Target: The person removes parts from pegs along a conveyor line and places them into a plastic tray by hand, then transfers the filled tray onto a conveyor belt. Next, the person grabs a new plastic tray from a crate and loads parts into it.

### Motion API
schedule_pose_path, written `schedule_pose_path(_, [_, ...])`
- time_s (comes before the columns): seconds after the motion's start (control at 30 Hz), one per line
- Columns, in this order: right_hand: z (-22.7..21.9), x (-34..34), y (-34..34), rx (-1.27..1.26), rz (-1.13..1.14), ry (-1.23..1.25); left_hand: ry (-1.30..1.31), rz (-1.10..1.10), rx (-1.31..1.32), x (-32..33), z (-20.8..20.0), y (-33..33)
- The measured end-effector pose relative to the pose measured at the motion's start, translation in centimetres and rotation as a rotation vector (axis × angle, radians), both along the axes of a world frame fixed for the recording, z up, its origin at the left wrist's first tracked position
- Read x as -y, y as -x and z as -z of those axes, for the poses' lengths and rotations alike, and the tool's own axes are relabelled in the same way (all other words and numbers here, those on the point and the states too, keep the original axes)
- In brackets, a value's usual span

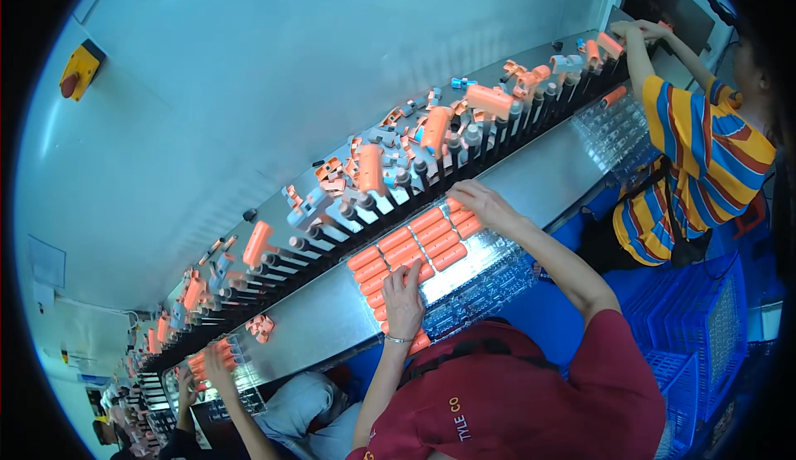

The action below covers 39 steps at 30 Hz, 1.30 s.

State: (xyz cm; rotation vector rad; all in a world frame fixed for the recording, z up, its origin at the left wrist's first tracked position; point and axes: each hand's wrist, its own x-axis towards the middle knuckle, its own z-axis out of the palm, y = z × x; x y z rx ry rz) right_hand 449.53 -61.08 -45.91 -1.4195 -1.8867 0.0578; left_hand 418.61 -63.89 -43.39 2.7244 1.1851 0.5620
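Note:
Several orange cylinder-shaped plastic pieces (405, 251) lie in close rows in a clear moulded tray (481, 288) at the near edge of the metal bench. My left hand (404, 298) rests on the rows at their near-left part, its fingers spread over the pieces. At the far-right corner of the rows, my right hand (482, 205) has its fingers bent around an orange cylinder (453, 205); its palm side is hidden. A silver bracelet (398, 339) circles my left wrist.
Beyond the tray runs a line of dark upright posts (421, 167), some bearing orange shells (370, 168). Loose orange and grey parts (383, 137) are heaped behind it. A co-worker in stripes (692, 162) works at right; another's hands (217, 369) are at left. Blue crates (692, 336) stand at right.

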Motion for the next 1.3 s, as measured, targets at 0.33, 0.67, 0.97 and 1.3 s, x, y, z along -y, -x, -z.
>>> schedule_pose_path(0.33, [4.3,3.9,-3.6,0.047,0.242,0.06,0.024,-0.018,-0.007,0.1,1.8,-6.9])
schedule_pose_path(0.67, [-3.2,5.1,-18.7,-0.419,0.488,-0.302,0.012,-0.009,-0.009,1.6,2.1,-15.5])
schedule_pose_path(0.97, [-7.5,0.7,-42.8,-0.103,0.702,-0.372,0.016,-0.003,-0.006,2.5,2.8,-23.2])
schedule_pose_path(1.3, [-14.8,-3.5,-47.3,0.246,0.113,0.393,0.02,-0.006,0.016,3.5,3.3,-32.1])
